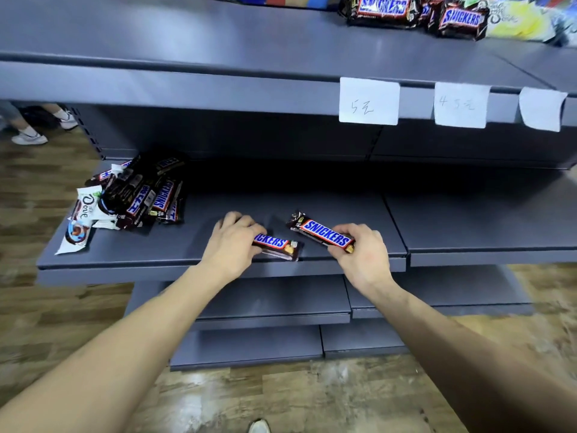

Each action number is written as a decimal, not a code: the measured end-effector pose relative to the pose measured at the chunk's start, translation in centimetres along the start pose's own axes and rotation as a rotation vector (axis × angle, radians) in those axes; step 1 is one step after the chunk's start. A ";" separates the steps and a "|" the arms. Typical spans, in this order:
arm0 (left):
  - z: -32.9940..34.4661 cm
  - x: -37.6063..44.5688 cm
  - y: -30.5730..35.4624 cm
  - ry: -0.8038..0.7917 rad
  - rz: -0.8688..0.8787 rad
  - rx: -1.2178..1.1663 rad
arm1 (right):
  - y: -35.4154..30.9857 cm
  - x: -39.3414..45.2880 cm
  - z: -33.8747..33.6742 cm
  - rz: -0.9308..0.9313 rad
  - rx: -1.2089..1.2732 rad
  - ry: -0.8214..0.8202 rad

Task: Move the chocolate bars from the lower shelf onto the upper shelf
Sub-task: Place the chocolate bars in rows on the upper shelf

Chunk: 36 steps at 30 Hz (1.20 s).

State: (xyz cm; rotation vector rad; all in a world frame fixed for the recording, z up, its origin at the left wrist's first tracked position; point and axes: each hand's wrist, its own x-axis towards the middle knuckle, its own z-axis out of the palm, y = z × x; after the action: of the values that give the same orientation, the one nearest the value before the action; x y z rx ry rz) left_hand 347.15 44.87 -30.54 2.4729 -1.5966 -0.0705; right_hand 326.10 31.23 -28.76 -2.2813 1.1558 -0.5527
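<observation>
Two Snickers bars lie near the front of the grey lower shelf [343, 210]. My left hand [232, 243] grips the left end of one Snickers bar [278, 245], which lies flat on the shelf. My right hand [362, 250] pinches the right end of the other Snickers bar [321, 233], whose far end tilts up to the left. A heap of chocolate bars [146, 195] sits at the left end of the lower shelf, with white Dove packets [82, 220] at its edge. On the upper shelf [187, 39], at the far right, lie several Snickers bars [415, 14].
White paper price tags [369, 101] hang from the upper shelf's front lip. Pale snack packets [518, 23] lie beside the upper Snickers bars. Lower grey shelves [265, 307] step out below. A person's feet in white shoes [29, 137] stand at far left on the wooden floor.
</observation>
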 end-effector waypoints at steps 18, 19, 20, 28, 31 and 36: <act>-5.2 -9.0 13.7 0.342 0.138 -0.188 | 1.5 -3.6 -12.2 -0.331 0.153 -0.036; -5.6 -9.2 15.1 0.342 0.148 -0.186 | 1.9 -3.8 -13.4 -0.354 0.159 -0.026; -6.1 -9.4 16.5 0.344 0.159 -0.179 | 2.2 -4.0 -14.5 -0.374 0.163 -0.017; -8.9 -8.9 27.5 0.426 0.222 -0.156 | 5.9 -4.9 -24.1 -0.487 0.140 0.076; -9.9 -8.2 30.8 0.459 0.261 -0.141 | 7.4 -4.7 -28.0 -0.503 0.135 0.124; -12.4 -5.9 36.0 0.519 0.361 -0.114 | 8.9 -2.7 -34.9 -0.530 0.080 0.220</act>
State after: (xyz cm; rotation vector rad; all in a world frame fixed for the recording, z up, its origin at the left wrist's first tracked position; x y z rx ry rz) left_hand 314.21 37.60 -11.93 1.8688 -1.6979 0.4765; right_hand 299.42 19.84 -7.27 -2.5002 0.5903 -1.0487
